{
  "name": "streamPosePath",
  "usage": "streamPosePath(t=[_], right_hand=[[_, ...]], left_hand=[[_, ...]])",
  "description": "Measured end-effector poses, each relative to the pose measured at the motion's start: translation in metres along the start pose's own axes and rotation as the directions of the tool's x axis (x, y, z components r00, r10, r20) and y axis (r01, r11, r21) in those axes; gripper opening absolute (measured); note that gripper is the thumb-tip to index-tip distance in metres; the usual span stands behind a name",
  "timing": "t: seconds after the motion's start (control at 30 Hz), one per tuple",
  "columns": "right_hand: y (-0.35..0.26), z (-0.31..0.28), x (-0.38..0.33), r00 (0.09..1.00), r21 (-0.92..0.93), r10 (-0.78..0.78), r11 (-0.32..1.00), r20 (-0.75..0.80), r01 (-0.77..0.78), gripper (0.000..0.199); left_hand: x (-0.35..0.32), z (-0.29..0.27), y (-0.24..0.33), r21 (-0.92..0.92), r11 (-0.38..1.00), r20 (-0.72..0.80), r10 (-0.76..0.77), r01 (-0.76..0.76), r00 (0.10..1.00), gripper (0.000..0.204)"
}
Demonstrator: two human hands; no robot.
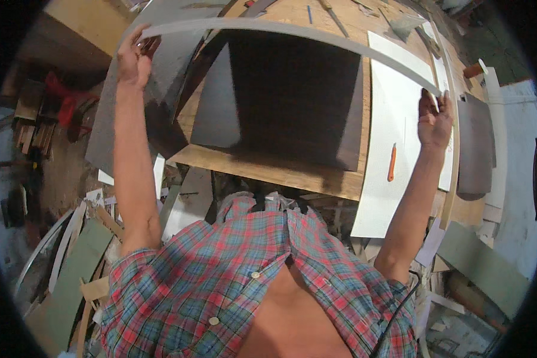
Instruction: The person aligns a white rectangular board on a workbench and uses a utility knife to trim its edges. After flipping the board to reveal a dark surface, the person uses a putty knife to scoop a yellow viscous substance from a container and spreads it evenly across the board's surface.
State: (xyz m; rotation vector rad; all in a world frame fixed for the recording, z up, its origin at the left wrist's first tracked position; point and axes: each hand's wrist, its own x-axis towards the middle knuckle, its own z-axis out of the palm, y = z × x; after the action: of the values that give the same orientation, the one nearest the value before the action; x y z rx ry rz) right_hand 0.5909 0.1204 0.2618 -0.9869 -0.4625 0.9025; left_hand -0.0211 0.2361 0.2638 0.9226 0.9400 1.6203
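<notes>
A long, thin pale-grey strip (280,26) spans the far side of the workbench, held up at both ends. My left hand (136,64) is closed round its left end, arm stretched forward. At its other end, my right hand (437,124) grips the strip above a white panel (389,98). Below the strip, a dark brown sheet (295,95) lies on the wooden bench (262,171), partly in sunlight. An orange utility knife (392,163) rests on the white panel, left of my right forearm.
A dark grey sheet (104,134) leans out at the left. Several tools, including a long thin one (334,18), lie at the back. Another dark panel (476,146) is at the right. Offcuts (71,268) and a green-grey board (486,262) litter the floor around me.
</notes>
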Motion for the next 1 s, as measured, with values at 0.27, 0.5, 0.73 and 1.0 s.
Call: streamPosePath(t=[0.27,0.5,0.73,1.0], right_hand=[[-0.014,0.024,0.033,0.976,0.121,-0.126,0.987,0.180,0.105,0.046],[0.132,0.048,-0.075,0.800,-0.734,-0.085,0.352,0.594,0.582,0.031],[0.300,0.022,-0.241,0.467,-0.532,0.414,0.051,0.782,0.845,0.080],[0.261,-0.040,-0.244,0.827,-0.830,0.426,-0.250,0.368,0.498,0.079]], left_hand=[[0.069,0.033,-0.006,0.465,0.804,0.115,0.360,-0.370,0.926,0.045],[0.152,0.029,-0.020,0.861,0.258,0.145,0.703,-0.439,0.696,0.048],[0.169,0.040,-0.038,0.720,0.438,0.119,0.687,-0.539,0.717,0.053],[0.175,0.023,-0.047,0.651,0.487,0.125,0.688,-0.582,0.715,0.045]])
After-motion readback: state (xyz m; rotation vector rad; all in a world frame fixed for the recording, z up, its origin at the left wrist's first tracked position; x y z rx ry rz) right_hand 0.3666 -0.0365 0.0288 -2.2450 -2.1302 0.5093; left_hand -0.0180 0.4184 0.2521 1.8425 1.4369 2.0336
